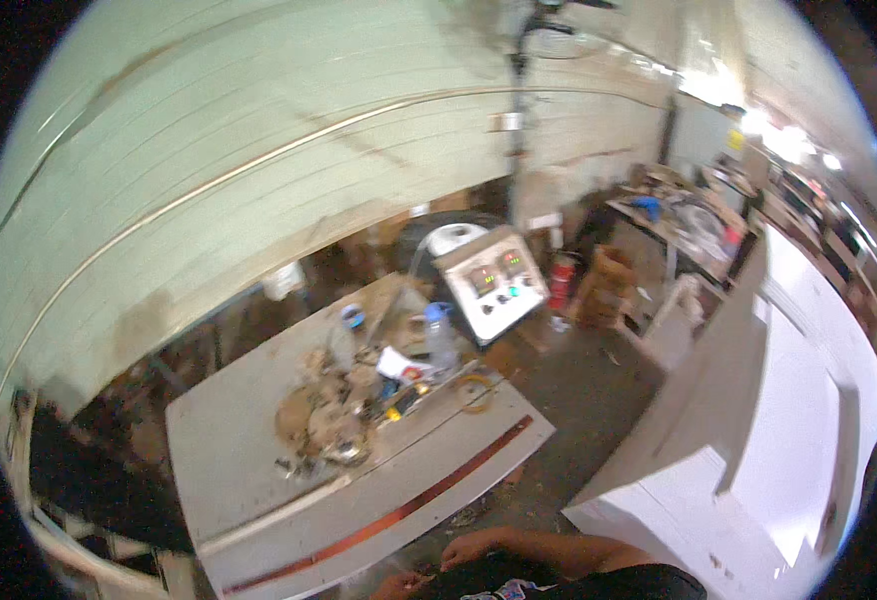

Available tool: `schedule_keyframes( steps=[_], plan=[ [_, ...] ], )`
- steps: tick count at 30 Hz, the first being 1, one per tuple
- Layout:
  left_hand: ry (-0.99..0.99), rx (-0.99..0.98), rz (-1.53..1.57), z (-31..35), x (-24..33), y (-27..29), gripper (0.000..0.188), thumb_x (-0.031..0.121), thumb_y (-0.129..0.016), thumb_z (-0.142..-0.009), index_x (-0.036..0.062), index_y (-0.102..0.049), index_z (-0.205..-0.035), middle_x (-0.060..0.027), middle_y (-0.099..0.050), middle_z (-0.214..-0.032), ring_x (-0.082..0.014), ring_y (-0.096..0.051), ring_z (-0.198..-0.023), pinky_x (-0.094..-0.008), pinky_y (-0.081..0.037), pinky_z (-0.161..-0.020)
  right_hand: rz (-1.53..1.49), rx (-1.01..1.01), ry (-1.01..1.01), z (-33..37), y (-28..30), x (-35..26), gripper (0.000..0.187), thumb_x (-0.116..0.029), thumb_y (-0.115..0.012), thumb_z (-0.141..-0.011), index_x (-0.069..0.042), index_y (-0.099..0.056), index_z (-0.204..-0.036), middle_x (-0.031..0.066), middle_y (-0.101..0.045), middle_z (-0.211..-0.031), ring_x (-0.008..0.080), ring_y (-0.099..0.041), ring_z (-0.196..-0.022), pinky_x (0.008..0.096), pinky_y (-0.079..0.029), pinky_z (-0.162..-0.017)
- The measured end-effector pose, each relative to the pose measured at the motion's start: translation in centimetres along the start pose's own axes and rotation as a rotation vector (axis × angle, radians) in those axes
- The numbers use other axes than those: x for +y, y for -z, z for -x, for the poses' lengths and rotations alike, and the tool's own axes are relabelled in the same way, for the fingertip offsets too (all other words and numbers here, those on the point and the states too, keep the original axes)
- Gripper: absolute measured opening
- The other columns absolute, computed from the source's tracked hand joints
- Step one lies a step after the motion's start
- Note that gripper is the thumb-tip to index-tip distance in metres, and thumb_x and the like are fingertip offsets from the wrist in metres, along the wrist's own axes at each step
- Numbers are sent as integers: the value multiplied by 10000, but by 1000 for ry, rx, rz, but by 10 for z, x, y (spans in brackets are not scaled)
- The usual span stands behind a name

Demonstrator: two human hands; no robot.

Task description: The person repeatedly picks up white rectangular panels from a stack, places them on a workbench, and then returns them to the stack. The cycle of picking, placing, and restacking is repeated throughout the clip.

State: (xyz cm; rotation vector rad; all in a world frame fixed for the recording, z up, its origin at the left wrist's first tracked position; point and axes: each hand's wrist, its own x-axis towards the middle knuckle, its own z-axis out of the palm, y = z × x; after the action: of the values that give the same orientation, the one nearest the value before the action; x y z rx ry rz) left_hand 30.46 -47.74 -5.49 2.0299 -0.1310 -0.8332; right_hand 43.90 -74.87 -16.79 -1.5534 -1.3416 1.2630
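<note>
Two blurred hands (471, 547) show near the tabletop (221, 430), the left hand (399, 585) partly cut off; I cannot tell their grip.

A pale green wall (259, 90) fills the upper left, a thin pipe (285, 150) running across it. Below stands a greyish desk (219, 430) — dark, littered floor (599, 390) beside it — while bright lights (784, 135) glare at upper right.

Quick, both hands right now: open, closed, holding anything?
Left hand: partly cut off at the lower edge; cannot be told.
Right hand: small and blurred; grip cannot be told.
</note>
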Motion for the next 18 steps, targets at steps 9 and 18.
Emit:
schedule_keyframes(
  steps=[9,18],
  plan=[
    [-253,-311,-202,-68,82,81,466,519,-783,-1065,75,-877,-1169,-175,-844,-1172,-362,-803,-1122,-493,-620,-1005,-268,349,-289,9,-18,-53,505,-511,-655,-1166,-48,-810,-1295,132,-786,-1114,280,-694,-1008,487,-560,-896],
    [-394,-493,-273,-72,89,103,487,520,-765,-1066,60,-873,-1187,-191,-830,-1216,-394,-783,-1154,-519,-610,-1021,-392,615,-543,34,-102,-89,444,-455,-665,-1150,-49,-814,-1255,151,-789,-1099,305,-713,-1010,497,-570,-889]
  ],
)
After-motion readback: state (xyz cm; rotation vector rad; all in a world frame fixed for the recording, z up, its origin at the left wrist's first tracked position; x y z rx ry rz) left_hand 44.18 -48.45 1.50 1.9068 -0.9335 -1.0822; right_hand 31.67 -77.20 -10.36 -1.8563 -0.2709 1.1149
